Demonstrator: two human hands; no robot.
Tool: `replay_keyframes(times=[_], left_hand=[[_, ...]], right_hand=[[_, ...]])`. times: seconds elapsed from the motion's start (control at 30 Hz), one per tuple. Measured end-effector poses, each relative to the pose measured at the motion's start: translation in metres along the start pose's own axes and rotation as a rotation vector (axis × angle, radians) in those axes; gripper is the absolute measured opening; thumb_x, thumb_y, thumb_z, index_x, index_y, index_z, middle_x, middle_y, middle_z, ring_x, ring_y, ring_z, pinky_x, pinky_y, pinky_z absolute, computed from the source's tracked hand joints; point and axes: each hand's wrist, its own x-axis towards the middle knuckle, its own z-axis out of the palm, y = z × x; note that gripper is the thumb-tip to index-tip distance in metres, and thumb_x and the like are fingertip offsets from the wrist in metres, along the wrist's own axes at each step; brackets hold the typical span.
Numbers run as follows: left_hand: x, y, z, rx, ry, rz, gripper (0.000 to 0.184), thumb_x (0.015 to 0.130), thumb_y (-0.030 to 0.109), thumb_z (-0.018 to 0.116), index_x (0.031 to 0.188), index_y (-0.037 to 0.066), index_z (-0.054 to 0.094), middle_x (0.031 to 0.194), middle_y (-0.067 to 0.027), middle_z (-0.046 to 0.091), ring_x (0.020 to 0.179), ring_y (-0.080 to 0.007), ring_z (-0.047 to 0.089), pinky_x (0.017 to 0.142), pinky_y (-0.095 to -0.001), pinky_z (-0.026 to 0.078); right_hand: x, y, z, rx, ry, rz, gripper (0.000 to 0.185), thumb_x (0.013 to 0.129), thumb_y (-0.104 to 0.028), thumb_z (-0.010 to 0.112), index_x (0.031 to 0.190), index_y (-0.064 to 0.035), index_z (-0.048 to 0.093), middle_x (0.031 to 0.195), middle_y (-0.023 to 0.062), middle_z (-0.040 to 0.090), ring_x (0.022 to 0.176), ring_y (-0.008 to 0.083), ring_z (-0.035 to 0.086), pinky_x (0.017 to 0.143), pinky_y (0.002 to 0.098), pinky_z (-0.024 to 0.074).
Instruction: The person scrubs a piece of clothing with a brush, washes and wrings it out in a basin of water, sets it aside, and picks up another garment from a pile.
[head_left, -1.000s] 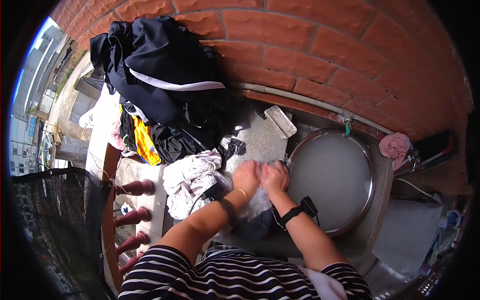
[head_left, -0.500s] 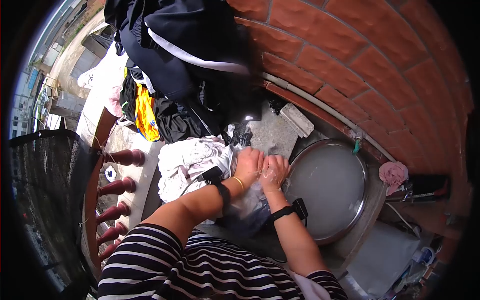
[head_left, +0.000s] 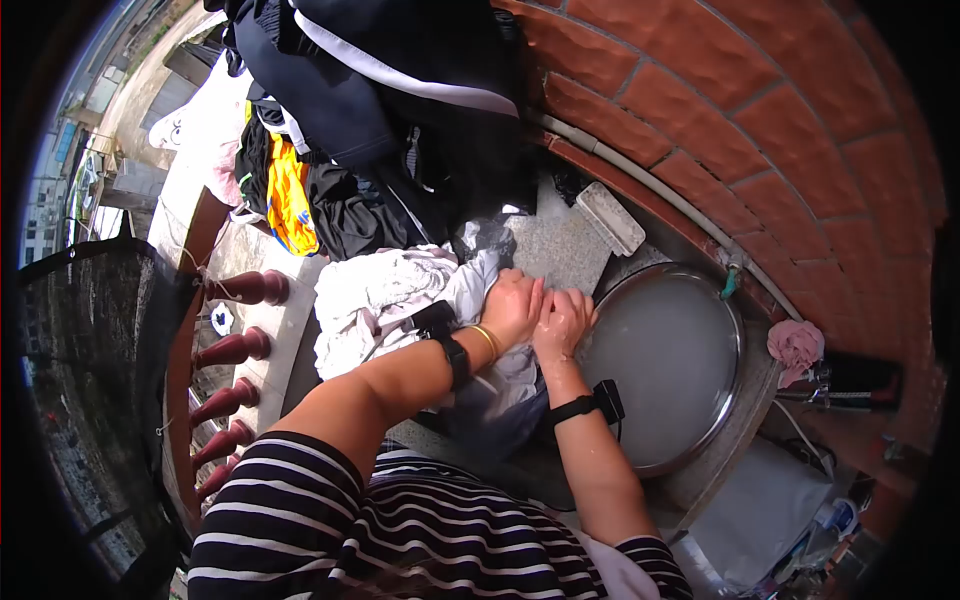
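Observation:
My left hand [head_left: 513, 305] and my right hand [head_left: 563, 322] are side by side, almost touching, over a wet stone slab. The fingers of both are curled closed and pressed down on a wet whitish cloth [head_left: 515, 375]. Most of what lies under the fingers is hidden. A heap of white laundry [head_left: 375, 290] rests just left of my left hand, and a fold of it runs up to that hand. Close to the right of my right hand is a round metal basin [head_left: 742, 370] of cloudy grey water.
A pale rectangular block [head_left: 610, 218], perhaps a brush, lies beyond my hands. Black garments [head_left: 400, 90] and a yellow one [head_left: 288, 195] are piled at the back left. A brick wall [head_left: 700, 110] with a pipe, a pink cloth [head_left: 796, 346] and red balusters [head_left: 235, 347] stand around.
The whole view has shifted slightly. Both hands stay closed on the cloth, close together. More of a twisted white fold shows beside my left hand.

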Motion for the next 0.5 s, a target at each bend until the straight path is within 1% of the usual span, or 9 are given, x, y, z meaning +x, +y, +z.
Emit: replay_keyframes(times=[0.03,0.1,0.17,0.2,0.23,0.27,0.3,0.4,0.5], left_hand=[[0.018,-0.004,0.008,0.100,-0.031,-0.029,0.023,0.091,0.016,0.058,0.073,0.003,0.058,0.072,-0.0187,0.054,0.072,-0.0391,0.052,0.066,-0.0481,0.042],[0.037,0.007,0.010,0.357,0.080,-0.043,0.026,0.091,0.026,0.058,0.082,0.002,0.061,0.089,-0.0170,0.060,0.094,-0.0400,0.054,0.088,-0.0506,0.041],[0.015,0.023,-0.008,0.481,-0.004,-0.128,0.032,0.093,0.032,0.053,0.085,0.002,0.062,0.092,-0.0214,0.060,0.100,-0.0423,0.053,0.096,-0.0569,0.036],[0.001,0.030,-0.028,0.196,-0.247,-0.279,0.030,0.093,0.029,0.053,0.087,0.001,0.063,0.095,-0.0226,0.058,0.098,-0.0425,0.052,0.092,-0.0558,0.037],[-0.021,0.039,-0.050,-0.027,-0.282,-0.224,0.025,0.092,0.024,0.055,0.087,0.001,0.062,0.093,-0.0229,0.057,0.094,-0.0427,0.051,0.087,-0.0530,0.039],[-0.040,0.057,-0.067,-0.147,-0.079,-0.172,0.019,0.091,0.017,0.057,0.085,-0.001,0.060,0.085,-0.0216,0.056,0.090,-0.0423,0.051,0.084,-0.0501,0.039],[-0.054,0.066,-0.088,-0.107,-0.099,0.022,0.010,0.090,0.007,0.056,0.084,0.000,0.056,0.085,-0.0211,0.055,0.089,-0.0401,0.051,0.079,-0.0475,0.041],[-0.076,0.038,-0.069,-0.120,-0.283,-0.075,0.011,0.092,0.007,0.054,0.083,0.001,0.056,0.084,-0.0214,0.054,0.084,-0.0405,0.053,0.074,-0.0493,0.041],[-0.003,-0.003,-0.001,-0.053,-0.285,-0.151,0.018,0.093,0.012,0.054,0.080,0.001,0.058,0.089,-0.0215,0.056,0.090,-0.0402,0.054,0.080,-0.0515,0.042]], right_hand=[[0.020,-0.001,0.005,-0.069,0.110,0.079,0.029,0.088,-0.029,0.063,0.070,-0.0073,0.056,0.085,0.0105,0.059,0.089,0.0341,0.055,0.078,0.0483,0.0389],[0.024,-0.009,0.003,-0.138,0.229,0.171,0.032,0.090,-0.031,0.064,0.071,-0.0063,0.056,0.088,0.0103,0.060,0.093,0.0343,0.055,0.079,0.0497,0.0393],[-0.001,-0.020,-0.009,0.043,-0.027,0.533,0.038,0.088,-0.041,0.066,0.071,-0.0076,0.057,0.108,0.0178,0.064,0.110,0.0369,0.056,0.095,0.0467,0.0393],[-0.022,-0.014,-0.021,0.284,-0.187,0.477,0.037,0.089,-0.034,0.069,0.069,-0.0058,0.056,0.112,0.0199,0.063,0.115,0.0378,0.054,0.097,0.0465,0.0391],[-0.050,-0.032,-0.031,0.473,0.008,0.388,0.032,0.087,-0.025,0.072,0.069,-0.0037,0.056,0.106,0.0193,0.064,0.109,0.0375,0.055,0.095,0.0446,0.0408],[-0.073,-0.054,-0.048,0.537,0.039,0.403,0.028,0.087,-0.020,0.072,0.068,-0.0031,0.058,0.101,0.0177,0.064,0.101,0.0351,0.056,0.090,0.0434,0.0422],[-0.097,-0.065,-0.055,0.451,0.100,0.273,0.023,0.087,-0.016,0.069,0.068,-0.0046,0.061,0.090,0.0134,0.064,0.087,0.0337,0.056,0.081,0.0440,0.0422],[-0.090,-0.048,-0.039,0.312,0.101,0.044,0.026,0.082,-0.009,0.067,0.060,-0.0086,0.053,0.065,0.0067,0.054,0.068,0.0332,0.052,0.065,0.0455,0.0354],[-0.006,0.000,0.002,0.086,0.099,0.119,0.029,0.084,-0.019,0.066,0.061,-0.0102,0.051,0.075,0.0079,0.057,0.079,0.0331,0.054,0.071,0.0462,0.0369]])
